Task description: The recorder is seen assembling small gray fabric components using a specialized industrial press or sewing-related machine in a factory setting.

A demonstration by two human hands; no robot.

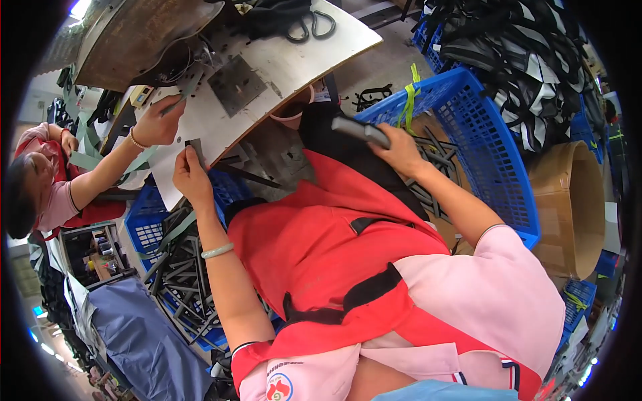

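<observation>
My left hand, with a pale bangle on its wrist, is at the near left edge of the white worktable. Its thumb and fingers pinch a small dark grey strip. Over my lap on the right, my right hand is closed around a few grey bar-shaped pieces, their ends pointing left. A co-worker's hand, wearing a beaded bracelet, reaches in from the left just beyond my left hand and grips a grey strip. The machine partly covers the strip's far end.
A rusty-brown machine and a dark metal plate sit on the table, with black-handled scissors farther back. Blue baskets stand right and left, holding grey bars. Beyond are a cardboard container and piled black-and-grey straps.
</observation>
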